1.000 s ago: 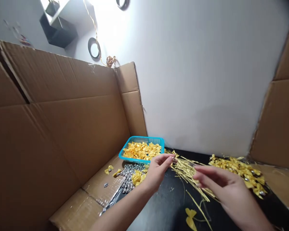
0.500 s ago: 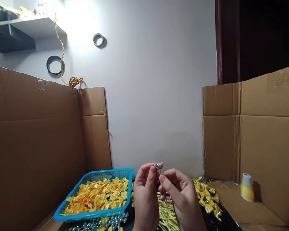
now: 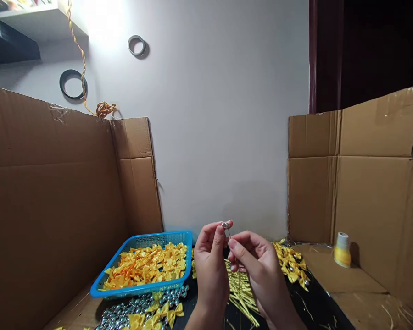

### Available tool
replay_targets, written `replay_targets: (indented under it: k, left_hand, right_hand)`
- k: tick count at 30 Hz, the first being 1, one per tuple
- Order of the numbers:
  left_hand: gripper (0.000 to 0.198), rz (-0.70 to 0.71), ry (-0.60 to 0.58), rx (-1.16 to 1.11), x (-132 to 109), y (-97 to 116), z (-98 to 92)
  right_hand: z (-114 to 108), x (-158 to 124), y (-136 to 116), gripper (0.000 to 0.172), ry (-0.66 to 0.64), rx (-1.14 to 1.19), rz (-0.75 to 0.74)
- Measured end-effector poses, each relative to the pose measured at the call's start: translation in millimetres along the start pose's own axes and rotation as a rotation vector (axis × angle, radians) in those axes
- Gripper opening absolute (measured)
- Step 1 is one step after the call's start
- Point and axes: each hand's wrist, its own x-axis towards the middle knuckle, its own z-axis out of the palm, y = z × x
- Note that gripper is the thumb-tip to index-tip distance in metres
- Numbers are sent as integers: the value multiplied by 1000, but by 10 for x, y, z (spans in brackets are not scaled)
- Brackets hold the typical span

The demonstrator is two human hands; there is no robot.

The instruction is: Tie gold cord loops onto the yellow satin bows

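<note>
In the middle, my left hand [image 3: 213, 256] pinches a shiny silver bead [image 3: 225, 225] between thumb and forefinger. A thin strand [image 3: 229, 233] runs down from the bead. My right hand [image 3: 253, 259] is closed on that strand just below, thumb against fingers; whether it is thread or wire I cannot tell. Under and between the hands lie gold twist-tie-like strips [image 3: 242, 293]. To the left of my hands, several silver beads [image 3: 124, 311] and yellow ribbon bows [image 3: 154, 319] lie loose.
A blue plastic basket [image 3: 141, 289] full of yellow bows stands at left. Yellow bows with silver beads [image 3: 292, 266] lie at right on a black surface [image 3: 304, 302]. A spool of yellow thread [image 3: 342, 250] stands farther right. Cardboard walls [image 3: 55, 206] enclose both sides.
The view has tilted down slightly, showing more of the work surface. Both hands keep their pinch on the bead and strand, with slightly more strand showing between them.
</note>
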Motion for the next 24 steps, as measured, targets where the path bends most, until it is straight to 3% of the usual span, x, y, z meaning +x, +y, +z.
replay_targets:
  k: [9, 14, 19, 24]
  left_hand:
    - [21, 157, -58, 74, 18, -84, -44]
    - [18, 108, -182, 61, 105, -94, -82]
    - [5, 54, -338, 223, 279, -4, -202]
    - [4, 83, -488, 435, 399, 157, -327]
  right_hand:
    - [-55, 15, -34, 29, 25, -52, -3]
    - [-91, 55, -59, 30, 61, -132, -10]
    - [-100, 98, -78, 35, 54, -232, 22]
    - [-153, 149, -49, 34, 23, -305, 70]
